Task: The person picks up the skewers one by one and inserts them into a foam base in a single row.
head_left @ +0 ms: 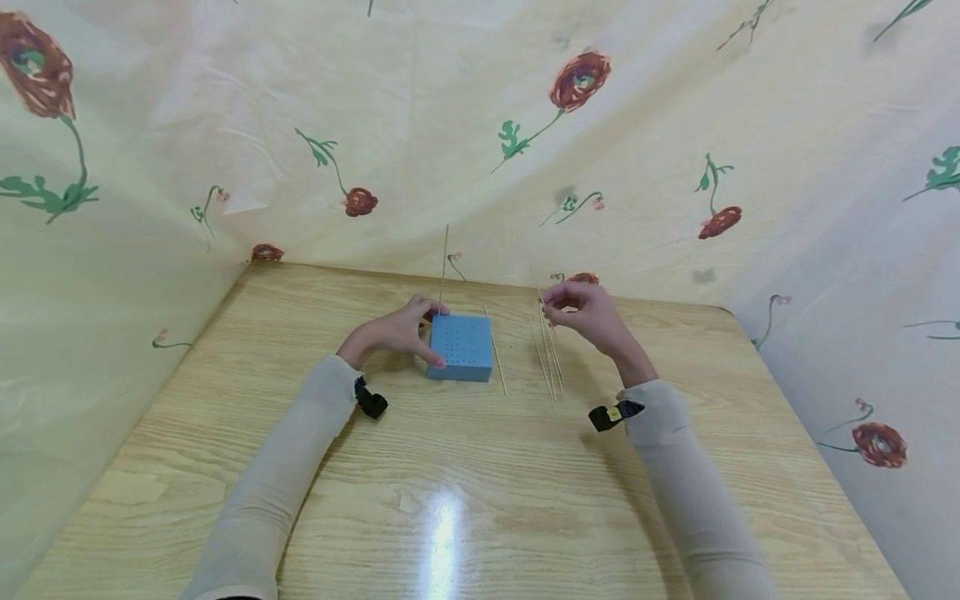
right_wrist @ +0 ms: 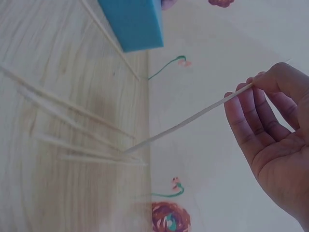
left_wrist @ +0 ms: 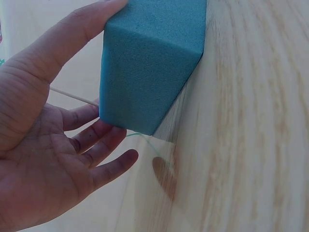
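Observation:
A blue foam block (head_left: pixel 471 333) with rows of small dark holes or dots on top sits on the table. My left hand (head_left: pixel 397 331) grips its left side, thumb at the near edge and fingers at the far side. One thin wooden stick (head_left: pixel 444 267) stands upright at the block's far left corner. To the right, my right hand (head_left: pixel 588 315) is raised over loose sticks and pinches one wooden stick (right_wrist: pixel 188 119) by its end between thumb and fingertips. In the right wrist view that stick slants down towards the tabletop.
Several loose sticks (head_left: pixel 552 367) lie on the wooden table (head_left: pixel 510 500) right of the block. Another single stick (head_left: pixel 499 367) lies close along the block's right side. Flower-patterned sheeting (head_left: pixel 450 125) hangs behind the table and at both sides.

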{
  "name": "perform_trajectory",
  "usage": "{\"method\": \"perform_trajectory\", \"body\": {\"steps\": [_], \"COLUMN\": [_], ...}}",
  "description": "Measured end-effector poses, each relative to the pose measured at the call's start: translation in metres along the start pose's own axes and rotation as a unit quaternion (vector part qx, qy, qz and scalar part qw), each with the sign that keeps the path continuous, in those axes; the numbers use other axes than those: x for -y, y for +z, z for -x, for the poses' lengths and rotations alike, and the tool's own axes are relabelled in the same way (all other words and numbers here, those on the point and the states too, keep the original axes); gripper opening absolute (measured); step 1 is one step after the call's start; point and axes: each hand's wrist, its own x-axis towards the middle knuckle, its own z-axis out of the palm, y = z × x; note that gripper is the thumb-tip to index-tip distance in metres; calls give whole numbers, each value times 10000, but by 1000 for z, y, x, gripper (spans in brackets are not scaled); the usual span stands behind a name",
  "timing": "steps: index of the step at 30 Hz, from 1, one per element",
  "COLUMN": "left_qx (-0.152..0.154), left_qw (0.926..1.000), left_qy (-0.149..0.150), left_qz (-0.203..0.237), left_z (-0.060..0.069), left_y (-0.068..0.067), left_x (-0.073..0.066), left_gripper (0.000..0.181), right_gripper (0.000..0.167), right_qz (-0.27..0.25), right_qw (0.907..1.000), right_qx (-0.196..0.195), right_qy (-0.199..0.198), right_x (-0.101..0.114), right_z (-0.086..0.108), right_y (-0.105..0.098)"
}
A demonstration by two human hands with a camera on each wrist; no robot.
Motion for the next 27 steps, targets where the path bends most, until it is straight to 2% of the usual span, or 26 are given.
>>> {"method": "perform_trajectory", "body": {"steps": [6,13,27], "left_qx": [-1,-12,-7], "left_qw": [10000,10000,10000], "left_qy": [19,6,64], "left_qz": [-7,-3,46], "left_z": [1,1,1], "left_y": [0,0,-1], "left_x": [0,-2,-1], "left_gripper": [89,89,89], "right_gripper": [14,14,14], "right_qz": [-204,-563,-1263], "right_qw": [9993,9982,9908], "right_qx": [75,19,-324], "right_qy": [-288,-221,-366], "right_x": [15,29,48], "right_z": [-12,-25,-46], "right_y": [11,24,48]}}
